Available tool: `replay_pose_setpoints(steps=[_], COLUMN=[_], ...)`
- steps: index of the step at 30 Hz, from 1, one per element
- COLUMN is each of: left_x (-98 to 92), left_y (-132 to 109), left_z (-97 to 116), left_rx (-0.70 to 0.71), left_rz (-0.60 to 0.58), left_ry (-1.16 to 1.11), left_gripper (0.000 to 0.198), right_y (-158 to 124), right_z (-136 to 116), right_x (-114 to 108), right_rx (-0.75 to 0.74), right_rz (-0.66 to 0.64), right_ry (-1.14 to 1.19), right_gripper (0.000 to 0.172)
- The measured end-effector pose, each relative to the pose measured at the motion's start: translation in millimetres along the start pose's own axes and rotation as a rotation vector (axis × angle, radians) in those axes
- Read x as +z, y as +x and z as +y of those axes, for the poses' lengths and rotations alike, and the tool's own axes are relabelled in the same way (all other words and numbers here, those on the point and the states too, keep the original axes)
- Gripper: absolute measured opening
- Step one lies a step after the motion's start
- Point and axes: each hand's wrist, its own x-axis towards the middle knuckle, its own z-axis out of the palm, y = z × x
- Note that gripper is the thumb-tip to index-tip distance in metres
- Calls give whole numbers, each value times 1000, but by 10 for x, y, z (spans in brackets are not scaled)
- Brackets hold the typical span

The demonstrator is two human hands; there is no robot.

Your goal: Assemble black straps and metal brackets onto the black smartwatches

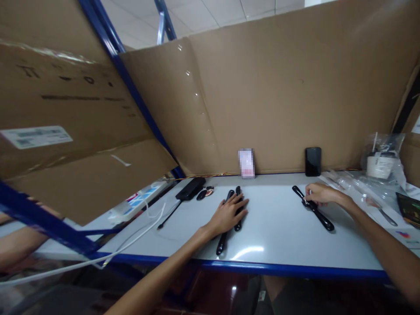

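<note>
My left hand (228, 213) lies flat with its fingers spread across two long glossy black bars with rounded ends. The nearer-left black bar (222, 245) slants toward the front edge. Beside it, the shorter-looking black bar (238, 191) shows past my fingertips. On the right, my right hand (316, 194) is closed, fingertips pinched at the middle of another glossy black bar (323, 219), which lies diagonally on the table. A small part sits at that bar's middle, and what is between the fingertips is too small to make out.
A blurred-screen phone (246, 163) and a dark phone (313, 162) lean on the cardboard wall (278, 96). Left are a black box with cable (190, 189), small dark items (204, 193) and a white cable (138, 238). Right are clear plastic bags (348, 188) and a cup (380, 165). Another person's arm (22, 243) shows far left.
</note>
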Motion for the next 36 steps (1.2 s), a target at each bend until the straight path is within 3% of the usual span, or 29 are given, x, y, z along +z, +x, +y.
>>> replay_pose_setpoints(steps=[4,8,11,14,17,20,26,31,36], left_x=[-63,-209,-246,-180,-83,2,157,165,142], left_y=[207,400,503,578,672,776,814,747,727], left_z=[-484,-610,-362,144,662,933,825,693,683], left_rx=[-101,-123,-14,217,503,625,639,592,526], left_rz=[60,204,307,279,210,155,183,164,174], left_ry=[56,87,83,31,-23,-114,-305,-443,-505], left_gripper=[47,43,45,40,38,34,32,31,23], right_y=[-3,-13,12,-4,-75,-120,-3,23,-6], right_z=[-128,-286,-341,-322,-285,-271,-309,-421,-454], right_x=[104,211,225,179,129,126,365,628,674], right_rx=[-28,-135,-207,-248,-337,-409,-434,-432,-455], right_rz=[98,241,270,271,129,21,189,372,413], right_ry=[-25,4,60,82,74,58,90,114,72], right_gripper=[13,10,26,24,21,20,12,10,19])
